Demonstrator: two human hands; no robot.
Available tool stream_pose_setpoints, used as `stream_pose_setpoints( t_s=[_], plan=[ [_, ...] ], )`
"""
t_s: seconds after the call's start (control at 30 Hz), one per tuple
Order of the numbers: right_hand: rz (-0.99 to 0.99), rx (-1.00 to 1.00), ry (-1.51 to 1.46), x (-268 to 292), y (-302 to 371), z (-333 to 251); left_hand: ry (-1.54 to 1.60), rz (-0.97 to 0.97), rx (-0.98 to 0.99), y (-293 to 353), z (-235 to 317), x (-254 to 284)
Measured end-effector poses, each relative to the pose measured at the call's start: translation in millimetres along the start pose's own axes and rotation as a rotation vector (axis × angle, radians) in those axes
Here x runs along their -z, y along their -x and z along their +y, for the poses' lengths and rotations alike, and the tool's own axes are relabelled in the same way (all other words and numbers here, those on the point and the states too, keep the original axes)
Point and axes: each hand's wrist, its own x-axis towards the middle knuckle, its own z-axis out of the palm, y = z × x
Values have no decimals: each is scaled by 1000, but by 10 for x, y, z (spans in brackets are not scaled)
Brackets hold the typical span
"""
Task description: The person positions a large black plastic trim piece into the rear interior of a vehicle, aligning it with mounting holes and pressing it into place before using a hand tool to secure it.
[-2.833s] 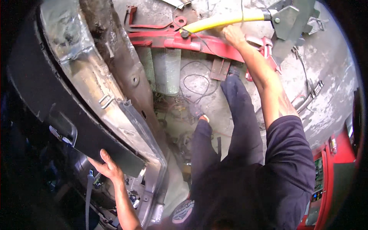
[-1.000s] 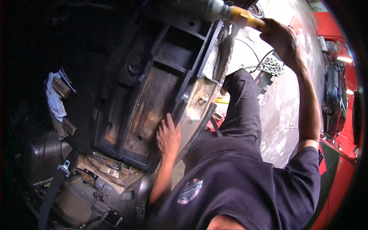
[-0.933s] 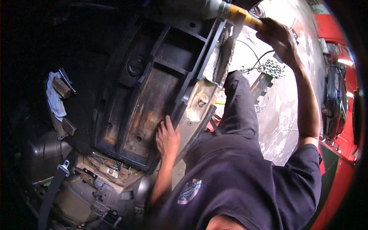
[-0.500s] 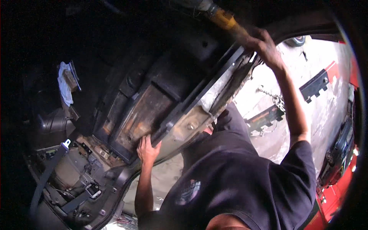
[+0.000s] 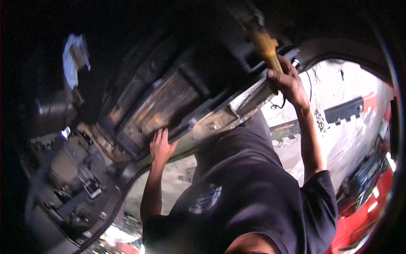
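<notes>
Your right hand (image 5: 289,84) is wrapped firmly round the rear end of a yellow tool (image 5: 265,44), close to the top of the view. The tool lies directly beyond that hand, slanting up and to the left, its far end (blurred and dim) fading into shadow. Your left hand (image 5: 163,148) is well apart from it, lower and to the left, fingers spread and bent against the dark frame (image 5: 181,132) beside a rust-stained recess (image 5: 158,110). It holds nothing you could lift. Along the frame's right side runs a pale metal sill (image 5: 205,129). A light-blue cloth (image 5: 71,67) lies far left, in darkness.
</notes>
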Motion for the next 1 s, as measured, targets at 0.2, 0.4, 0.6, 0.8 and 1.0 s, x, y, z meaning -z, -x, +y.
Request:
stream_pose_setpoints(
  t_s=[0.2, 0.4, 0.6, 0.8, 1.0],
  plan=[
    [-149, 151, 58, -1194, -55, 225, 90, 20, 29, 85, -77, -104],
    [-425, 426, 274, -2081, -166, 448, 189, 595, 310, 555, 476, -295],
    [-399, 809, 558, -1970, -575, 774, 608, 726, 812, 1769, 1812, -1651],
    [-507, 784, 423, -1997, -655, 908, 1008, 565, 1371, 3162, 2553, -3468],
    [-123, 1378, 1030, -2173, -61, 395, 1059, 706, 1288, 3453, 1596, -3561]
  ],
)
